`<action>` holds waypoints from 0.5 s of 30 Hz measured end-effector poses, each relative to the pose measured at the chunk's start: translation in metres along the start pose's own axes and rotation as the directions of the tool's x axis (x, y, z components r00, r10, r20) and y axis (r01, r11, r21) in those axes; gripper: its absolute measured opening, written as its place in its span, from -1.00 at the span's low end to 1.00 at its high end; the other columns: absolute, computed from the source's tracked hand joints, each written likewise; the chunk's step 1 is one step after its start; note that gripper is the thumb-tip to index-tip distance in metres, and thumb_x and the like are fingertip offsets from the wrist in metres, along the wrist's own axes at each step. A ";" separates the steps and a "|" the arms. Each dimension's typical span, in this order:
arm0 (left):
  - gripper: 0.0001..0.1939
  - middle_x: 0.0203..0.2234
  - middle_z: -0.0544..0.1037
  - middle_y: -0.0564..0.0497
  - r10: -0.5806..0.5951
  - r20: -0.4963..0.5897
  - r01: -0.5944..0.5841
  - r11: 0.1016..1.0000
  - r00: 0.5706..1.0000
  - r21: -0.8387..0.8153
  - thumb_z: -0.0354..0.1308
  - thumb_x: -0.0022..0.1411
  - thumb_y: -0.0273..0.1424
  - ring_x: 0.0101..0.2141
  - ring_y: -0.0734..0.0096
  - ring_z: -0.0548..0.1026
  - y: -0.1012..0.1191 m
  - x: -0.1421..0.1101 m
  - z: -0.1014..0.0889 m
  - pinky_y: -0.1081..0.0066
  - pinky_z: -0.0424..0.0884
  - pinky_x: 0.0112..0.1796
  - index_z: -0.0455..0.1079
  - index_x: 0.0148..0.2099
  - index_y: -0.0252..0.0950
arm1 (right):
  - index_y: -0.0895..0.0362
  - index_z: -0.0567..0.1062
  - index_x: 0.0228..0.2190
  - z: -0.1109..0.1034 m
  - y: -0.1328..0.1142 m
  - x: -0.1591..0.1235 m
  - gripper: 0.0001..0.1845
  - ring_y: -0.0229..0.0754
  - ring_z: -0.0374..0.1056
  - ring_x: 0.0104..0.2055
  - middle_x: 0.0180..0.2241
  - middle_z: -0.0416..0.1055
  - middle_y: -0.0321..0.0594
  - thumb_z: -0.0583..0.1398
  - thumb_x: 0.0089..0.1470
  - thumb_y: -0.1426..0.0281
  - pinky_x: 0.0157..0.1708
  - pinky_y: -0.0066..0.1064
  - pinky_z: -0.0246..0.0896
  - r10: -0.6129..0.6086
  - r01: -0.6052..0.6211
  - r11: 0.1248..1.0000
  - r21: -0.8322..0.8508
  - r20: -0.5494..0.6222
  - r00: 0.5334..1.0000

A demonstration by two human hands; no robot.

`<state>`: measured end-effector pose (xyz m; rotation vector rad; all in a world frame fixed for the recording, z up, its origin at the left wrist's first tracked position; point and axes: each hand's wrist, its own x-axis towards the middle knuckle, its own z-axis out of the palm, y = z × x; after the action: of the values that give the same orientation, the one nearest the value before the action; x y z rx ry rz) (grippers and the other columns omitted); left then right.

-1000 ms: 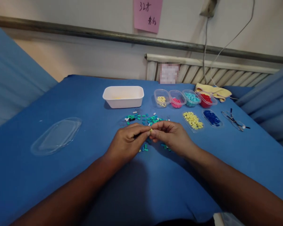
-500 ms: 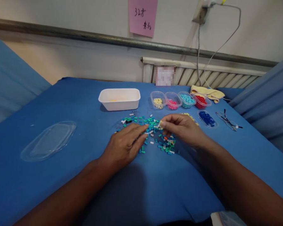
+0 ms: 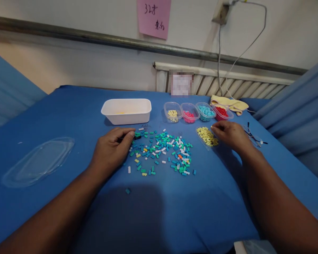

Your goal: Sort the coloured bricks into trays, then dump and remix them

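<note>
A loose spread of small toy bricks [image 3: 163, 143], mostly green, teal and white with some yellow, lies on the blue-covered table. My left hand [image 3: 112, 146] rests at the left edge of this spread, thumb and forefinger drawn together beside some black bricks [image 3: 140, 137]; whether anything is between them is hidden. Over the right rim of a shallow clear tray of yellow bricks [image 3: 207, 136], my right hand [image 3: 231, 135] is closed in a pinch. A tiny pale yellow brick [image 3: 212, 127] shows at its fingertips.
Behind stand a white tub [image 3: 125, 113] and clear boxes of cream [image 3: 172, 113], pink [image 3: 189, 116], light-blue [image 3: 206, 111] and red bricks [image 3: 222, 112]. Clear lids [image 3: 39, 160] lie left. Eyeglasses [image 3: 255, 137] and a yellow cloth [image 3: 229, 103] are at right.
My right hand has moved right from the brick spread to the yellow-brick tray, with the small yellow brick. My left hand has drawn back left, uncovering more bricks. The view has shifted slightly.
</note>
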<state>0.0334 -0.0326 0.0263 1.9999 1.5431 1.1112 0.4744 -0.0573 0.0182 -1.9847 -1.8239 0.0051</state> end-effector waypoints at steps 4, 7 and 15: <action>-0.71 -0.08 0.76 -0.05 -0.042 -0.027 0.042 0.999 0.999 -0.001 0.23 0.43 -0.13 -0.04 0.06 0.68 0.000 0.001 -0.001 0.10 0.58 0.08 0.71 -0.05 -0.14 | 0.10 0.77 -0.20 0.004 -0.005 0.010 -0.67 -0.03 0.55 -0.28 -0.24 0.73 -0.03 0.19 0.29 0.30 -0.30 -0.27 0.22 -0.075 0.093 0.985 -0.142 0.123 0.989; -0.68 -0.10 0.76 -0.06 -0.056 -0.008 0.056 0.998 0.998 -0.007 0.24 0.42 -0.11 -0.06 0.07 0.67 -0.002 0.002 -0.001 0.09 0.58 0.08 0.71 -0.03 -0.15 | 0.10 0.78 -0.19 0.002 -0.007 0.010 -0.65 -0.03 0.56 -0.24 -0.22 0.73 -0.06 0.17 0.31 0.30 -0.27 -0.28 0.23 -0.118 0.137 0.983 -0.122 0.152 0.981; -0.69 -0.11 0.76 -0.01 -0.062 0.007 0.062 0.998 0.998 0.004 0.24 0.43 -0.13 -0.09 0.12 0.68 -0.003 0.001 -0.003 0.19 0.57 0.05 0.72 -0.02 -0.16 | 0.10 0.78 -0.08 -0.006 0.003 -0.007 -0.64 0.04 0.62 -0.16 -0.16 0.74 -0.05 0.21 0.33 0.26 -0.11 -0.22 0.40 -0.081 0.082 0.997 -0.006 0.093 0.992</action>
<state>0.0297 -0.0309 0.0266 1.9429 1.5929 1.0766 0.4780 -0.0661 0.0202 -1.9445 -1.9661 0.0639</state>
